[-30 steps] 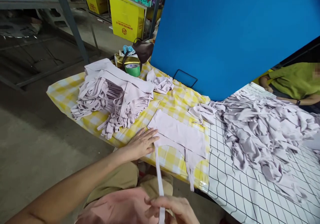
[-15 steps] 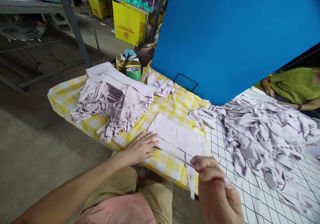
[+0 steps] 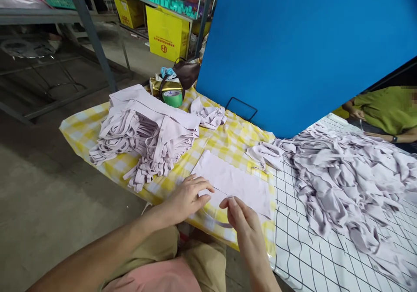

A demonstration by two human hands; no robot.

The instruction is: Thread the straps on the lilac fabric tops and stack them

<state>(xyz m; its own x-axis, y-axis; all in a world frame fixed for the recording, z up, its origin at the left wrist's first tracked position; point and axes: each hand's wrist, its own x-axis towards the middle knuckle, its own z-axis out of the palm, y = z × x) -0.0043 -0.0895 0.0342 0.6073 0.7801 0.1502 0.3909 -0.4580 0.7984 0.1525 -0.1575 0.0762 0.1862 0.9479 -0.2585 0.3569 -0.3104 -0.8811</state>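
While the left hand [image 3: 185, 196] lay flat on the pale lilac flat fabric piece [image 3: 233, 181], the right hand [image 3: 243, 220] pinched its thin strap [image 3: 219, 223]; a brown bag's [image 3: 187, 72] contents stayed hidden.

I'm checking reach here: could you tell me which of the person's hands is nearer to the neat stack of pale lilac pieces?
Left. The left hand lies just below the stack; the right hand is farther off to the right.

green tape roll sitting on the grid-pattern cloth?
No, the green tape roll sits on the yellow checked cloth, behind the folded stack.
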